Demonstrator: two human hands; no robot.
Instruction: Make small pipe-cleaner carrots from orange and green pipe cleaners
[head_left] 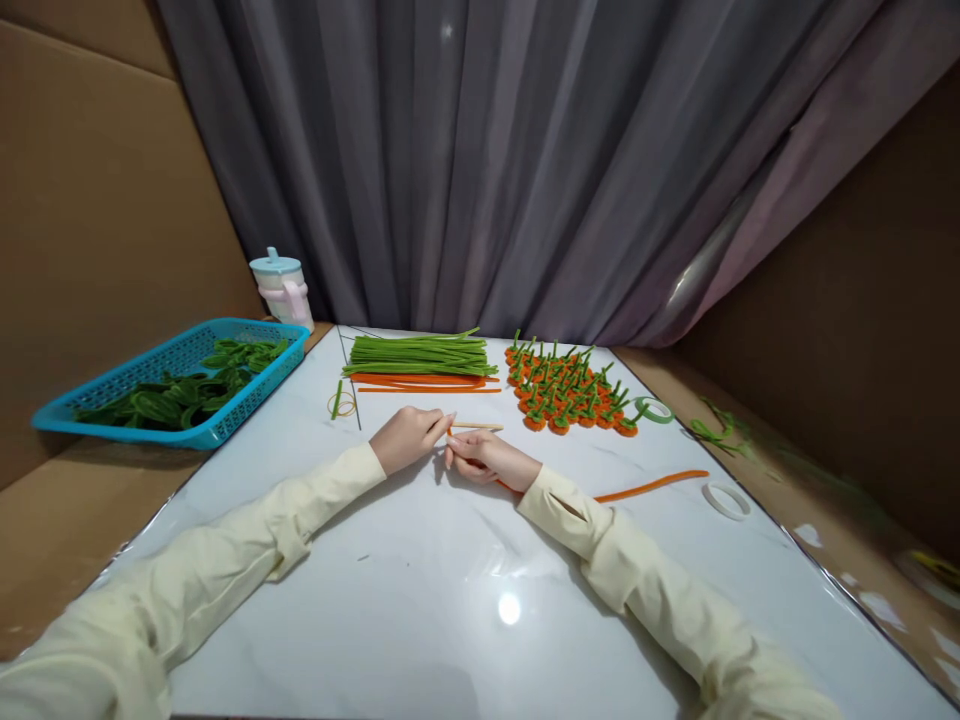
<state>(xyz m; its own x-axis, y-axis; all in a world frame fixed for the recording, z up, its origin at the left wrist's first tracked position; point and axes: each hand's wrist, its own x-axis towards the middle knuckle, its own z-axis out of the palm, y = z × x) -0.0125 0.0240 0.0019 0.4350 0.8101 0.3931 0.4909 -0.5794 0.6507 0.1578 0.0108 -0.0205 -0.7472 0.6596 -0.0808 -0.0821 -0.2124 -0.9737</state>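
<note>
My left hand point(411, 438) is closed in a pinch on a thin wooden stick point(484, 427) that points to the right. Beside it, almost touching, my right hand point(491, 462) pinches an orange pipe cleaner point(652, 486). One end of the pipe cleaner meets the stick at my left fingertips; the long tail passes under my right wrist and lies out to the right. Just beyond my hands are a bundle of green pipe cleaners point(418, 354) and several straight orange pipe cleaners point(427, 389). Small orange pieces with green stems point(566, 390) stand grouped at the back right.
A blue basket point(225, 428) with green leaf-like pieces sits left, with a lidded cup point(283, 290) behind it. A green tape roll point(654, 409) and a white ring point(726, 500) lie right. Cardboard walls point(97, 200) and a grey curtain point(450, 180) enclose the white table point(390, 620).
</note>
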